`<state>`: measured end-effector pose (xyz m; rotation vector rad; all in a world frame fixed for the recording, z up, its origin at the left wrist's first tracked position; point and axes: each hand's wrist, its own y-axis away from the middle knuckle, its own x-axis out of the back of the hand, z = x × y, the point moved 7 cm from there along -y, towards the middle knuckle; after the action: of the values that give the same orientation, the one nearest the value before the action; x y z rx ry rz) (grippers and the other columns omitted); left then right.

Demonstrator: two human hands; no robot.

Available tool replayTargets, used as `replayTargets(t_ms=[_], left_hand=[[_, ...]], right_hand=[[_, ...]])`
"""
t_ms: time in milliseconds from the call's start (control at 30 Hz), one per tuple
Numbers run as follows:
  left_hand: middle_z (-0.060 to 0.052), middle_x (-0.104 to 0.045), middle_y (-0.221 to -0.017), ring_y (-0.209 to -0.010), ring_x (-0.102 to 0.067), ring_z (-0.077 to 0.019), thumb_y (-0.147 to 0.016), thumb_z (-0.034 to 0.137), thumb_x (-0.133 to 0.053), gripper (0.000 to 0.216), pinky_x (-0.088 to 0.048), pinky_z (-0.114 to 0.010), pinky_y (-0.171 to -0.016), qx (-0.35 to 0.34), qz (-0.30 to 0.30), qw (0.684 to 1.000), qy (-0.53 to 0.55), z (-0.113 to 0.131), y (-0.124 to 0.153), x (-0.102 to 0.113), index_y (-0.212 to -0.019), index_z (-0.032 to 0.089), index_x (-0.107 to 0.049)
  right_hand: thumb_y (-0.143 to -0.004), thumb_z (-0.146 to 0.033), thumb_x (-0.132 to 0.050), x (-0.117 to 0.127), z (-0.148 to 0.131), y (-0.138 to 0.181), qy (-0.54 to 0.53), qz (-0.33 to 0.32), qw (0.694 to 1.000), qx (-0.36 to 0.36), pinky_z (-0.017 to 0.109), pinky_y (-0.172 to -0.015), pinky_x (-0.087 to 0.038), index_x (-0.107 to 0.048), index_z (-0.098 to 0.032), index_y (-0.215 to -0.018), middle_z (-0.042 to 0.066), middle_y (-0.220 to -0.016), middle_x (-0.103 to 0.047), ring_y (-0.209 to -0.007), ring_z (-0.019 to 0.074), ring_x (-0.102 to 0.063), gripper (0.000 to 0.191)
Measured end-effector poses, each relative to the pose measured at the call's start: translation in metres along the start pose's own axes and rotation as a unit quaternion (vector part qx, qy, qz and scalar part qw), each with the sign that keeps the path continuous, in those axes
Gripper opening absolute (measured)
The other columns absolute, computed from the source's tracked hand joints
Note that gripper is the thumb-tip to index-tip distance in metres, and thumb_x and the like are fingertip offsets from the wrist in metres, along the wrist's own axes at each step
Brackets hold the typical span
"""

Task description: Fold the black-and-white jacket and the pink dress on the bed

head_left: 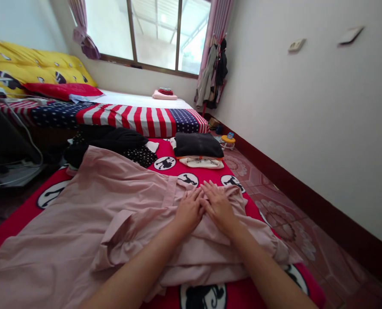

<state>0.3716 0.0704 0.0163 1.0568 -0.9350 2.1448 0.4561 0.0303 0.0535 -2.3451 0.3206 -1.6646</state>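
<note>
While the pink dress (81, 214) lies spread on the red mat (210, 176), I judge I'm mid-fold, smoothing: left hand (187, 211) and right hand (219, 205) rest flat, open, touching at the waist; next needs a pinch on cloth.

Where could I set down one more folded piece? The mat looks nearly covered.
Bare red mat shows between the folded stack and the pink garment. The tiled floor along the wall is open. Under the left hand and right hand it is crowded.
</note>
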Motion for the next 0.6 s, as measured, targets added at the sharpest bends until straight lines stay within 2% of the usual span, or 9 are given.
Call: replayTargets(t_ms=[67,167,367,433,500,600], left_hand=[[-0.015,-0.038,-0.149,-0.140,-0.030,-0.0270,-0.089,0.024,-0.048,0.055,-0.026,-0.051,-0.112,0.015,-0.026,0.999,-0.026,-0.010,0.003,-0.010,-0.142,0.016,-0.038],[-0.013,-0.035,-0.152,-0.142,-0.027,-0.0262,-0.089,0.025,-0.047,0.058,-0.024,-0.050,-0.114,0.013,-0.036,0.998,-0.049,-0.016,0.006,-0.016,-0.145,0.016,-0.035],[-0.012,-0.027,-0.155,-0.143,-0.022,-0.0270,-0.092,0.031,-0.042,0.057,-0.022,-0.050,-0.115,0.038,-0.033,0.997,-0.056,-0.013,0.019,-0.013,-0.146,0.015,-0.033],[-0.015,-0.027,-0.154,-0.143,-0.023,-0.0284,-0.093,0.035,-0.041,0.057,-0.022,-0.049,-0.115,0.046,-0.049,0.996,-0.051,-0.010,0.033,-0.004,-0.145,0.011,-0.035],[-0.018,-0.035,-0.150,-0.140,-0.031,-0.0297,-0.090,0.037,-0.047,0.057,-0.027,-0.047,-0.113,0.036,-0.081,0.995,-0.037,-0.004,0.054,0.013,-0.140,0.009,-0.043],[-0.013,-0.064,-0.124,-0.116,-0.058,-0.0263,-0.084,0.029,-0.055,0.035,-0.045,-0.038,-0.100,0.020,-0.118,0.993,0.011,-0.001,0.092,0.056,-0.114,0.016,-0.066]], right_hand=[[-0.094,-0.042,-0.041,-0.027,0.013,0.008,0.043,-0.058,0.997,-0.026,0.055,-0.113,-0.019,-0.038,-0.020,-0.144,0.011,-0.151,-0.035,-0.142,0.0278,-0.025,0.054],[-0.095,-0.044,-0.038,-0.054,0.030,0.016,0.074,-0.088,0.993,-0.041,0.055,-0.113,-0.018,-0.030,-0.021,-0.148,0.008,-0.155,-0.028,-0.144,0.0267,-0.020,0.058],[-0.095,-0.045,-0.036,-0.059,0.038,0.017,0.098,-0.084,0.991,-0.034,0.055,-0.113,-0.020,-0.030,-0.022,-0.148,0.008,-0.155,-0.027,-0.144,0.0256,-0.019,0.058],[-0.095,-0.046,-0.036,-0.057,0.038,0.014,0.101,-0.088,0.990,-0.034,0.055,-0.113,-0.020,-0.030,-0.022,-0.148,0.008,-0.155,-0.026,-0.144,0.0258,-0.018,0.058],[-0.094,-0.047,-0.037,-0.053,0.035,0.010,0.095,-0.099,0.990,-0.038,0.056,-0.112,-0.020,-0.032,-0.022,-0.147,0.009,-0.155,-0.027,-0.144,0.0266,-0.019,0.058],[-0.093,-0.047,-0.041,-0.039,0.021,0.011,0.064,-0.093,0.991,-0.067,0.062,-0.109,-0.020,-0.046,-0.022,-0.139,0.012,-0.150,-0.037,-0.141,0.0306,-0.026,0.052]])
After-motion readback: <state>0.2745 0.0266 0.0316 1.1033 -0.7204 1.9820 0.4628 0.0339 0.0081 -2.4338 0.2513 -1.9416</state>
